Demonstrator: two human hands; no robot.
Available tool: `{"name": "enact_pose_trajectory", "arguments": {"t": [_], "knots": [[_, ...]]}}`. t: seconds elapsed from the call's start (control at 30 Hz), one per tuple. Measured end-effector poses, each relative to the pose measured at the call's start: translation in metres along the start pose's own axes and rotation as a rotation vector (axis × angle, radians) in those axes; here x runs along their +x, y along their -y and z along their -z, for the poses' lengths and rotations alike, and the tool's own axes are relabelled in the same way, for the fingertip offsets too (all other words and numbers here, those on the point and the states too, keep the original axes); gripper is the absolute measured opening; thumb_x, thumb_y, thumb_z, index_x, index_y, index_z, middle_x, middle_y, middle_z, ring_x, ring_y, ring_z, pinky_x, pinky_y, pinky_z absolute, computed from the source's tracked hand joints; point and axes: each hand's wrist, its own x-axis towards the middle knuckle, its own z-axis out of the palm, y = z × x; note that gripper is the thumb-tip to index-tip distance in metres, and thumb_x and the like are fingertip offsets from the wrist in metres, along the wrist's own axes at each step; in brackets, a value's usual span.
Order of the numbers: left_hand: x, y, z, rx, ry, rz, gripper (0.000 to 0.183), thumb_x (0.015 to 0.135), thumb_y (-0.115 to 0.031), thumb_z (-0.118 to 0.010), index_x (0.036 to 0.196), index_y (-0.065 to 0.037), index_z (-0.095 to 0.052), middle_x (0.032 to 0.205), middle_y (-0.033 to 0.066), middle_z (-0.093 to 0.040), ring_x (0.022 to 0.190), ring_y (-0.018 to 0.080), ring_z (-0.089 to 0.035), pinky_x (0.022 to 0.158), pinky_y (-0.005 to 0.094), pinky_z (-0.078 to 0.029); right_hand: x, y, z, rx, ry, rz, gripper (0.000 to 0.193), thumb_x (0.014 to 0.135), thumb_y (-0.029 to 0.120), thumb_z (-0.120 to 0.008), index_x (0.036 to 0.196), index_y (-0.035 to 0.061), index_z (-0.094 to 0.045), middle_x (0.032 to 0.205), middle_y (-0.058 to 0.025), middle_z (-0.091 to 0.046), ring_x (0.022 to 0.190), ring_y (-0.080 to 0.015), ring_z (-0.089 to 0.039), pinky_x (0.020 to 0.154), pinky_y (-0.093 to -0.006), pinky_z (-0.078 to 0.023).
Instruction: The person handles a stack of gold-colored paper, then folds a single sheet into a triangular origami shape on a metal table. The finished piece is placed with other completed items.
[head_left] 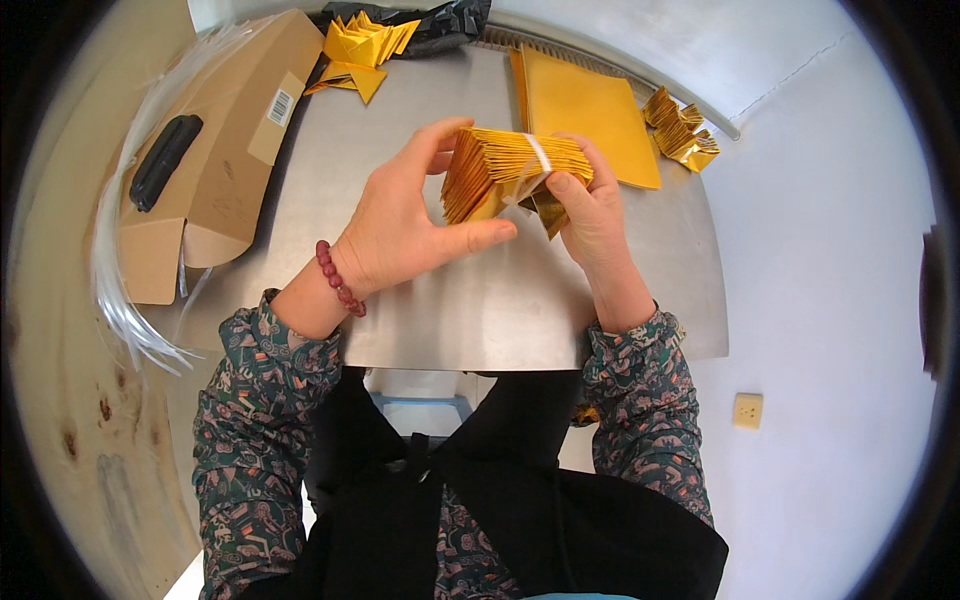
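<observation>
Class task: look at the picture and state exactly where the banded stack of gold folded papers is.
In the head view, the banded stack sits above the table's middle, held between the left hand and right hand.

Scene is brightly and evenly lit. The metal table [480, 310] shows soft, diffuse sheen around the hands, with faint shadow beneath them. The white floor right of the hands is nearly washed out. Focus is sharp at centre; fisheye bending and dark vignette mark the rim.
</observation>
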Motion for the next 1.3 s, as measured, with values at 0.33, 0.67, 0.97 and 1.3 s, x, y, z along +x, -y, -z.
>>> {"name": "enact_pose_trajectory", "arguments": {"t": [0.33, 0.67, 0.97, 1.3], "knots": [[0.012, 0.012, 0.009, -0.638, 0.051, 0.541, 0.045, 0.105, -0.039, -0.070, 0.130, -0.003, -0.063, 0.108, 0.0075, -0.074, 0.093, 0.0134, -0.071, 0.084, 0.0267, -0.058, 0.005, 0.022, 0.005, -0.610, 0.138, 0.372, 0.084, 0.097, 0.041, -0.068, 0.163, -0.0017, -0.037, 0.164, -0.0172, -0.043, 0.145, -0.0333, -0.051, 0.123, -0.0462, -0.038], [0.017, 0.023, 0.013, -1.051, 0.103, 0.908, 0.049, 0.109, -0.050, -0.058, 0.126, -0.005, -0.066, 0.105, 0.0092, -0.076, 0.084, 0.0209, -0.077, 0.076, 0.0368, -0.066, -0.006, 0.037, -0.009, -1.127, 0.304, 0.553, 0.098, 0.071, 0.010, -0.070, 0.164, 0.0003, -0.037, 0.170, -0.0217, -0.038, 0.160, -0.0355, -0.033, 0.129, -0.0467, -0.027], [0.023, 0.035, 0.010, -1.119, 0.178, 1.008, 0.048, 0.109, -0.055, -0.055, 0.122, -0.010, -0.067, 0.096, 0.0112, -0.076, 0.076, 0.0262, -0.077, 0.072, 0.0423, -0.067, -0.009, 0.040, -0.003, -1.137, 0.241, 0.643, 0.095, 0.073, 0.019, -0.083, 0.160, 0.0080, -0.046, 0.155, -0.0179, -0.054, 0.147, -0.0360, -0.046, 0.127, -0.0508, -0.032], [0.018, 0.032, 0.002, -0.973, 0.450, 0.998, 0.061, 0.112, -0.057, -0.044, 0.128, -0.002, -0.064, 0.103, 0.0142, -0.077, 0.083, 0.0257, -0.079, 0.073, 0.0361, -0.068, -0.026, 0.030, 0.062, -0.664, -0.105, 0.192, 0.061, 0.088, 0.021, -0.087, 0.141, 0.0047, -0.063, 0.123, -0.0064, -0.072, 0.110, -0.0164, -0.067, 0.097, -0.0347, -0.055]]}}
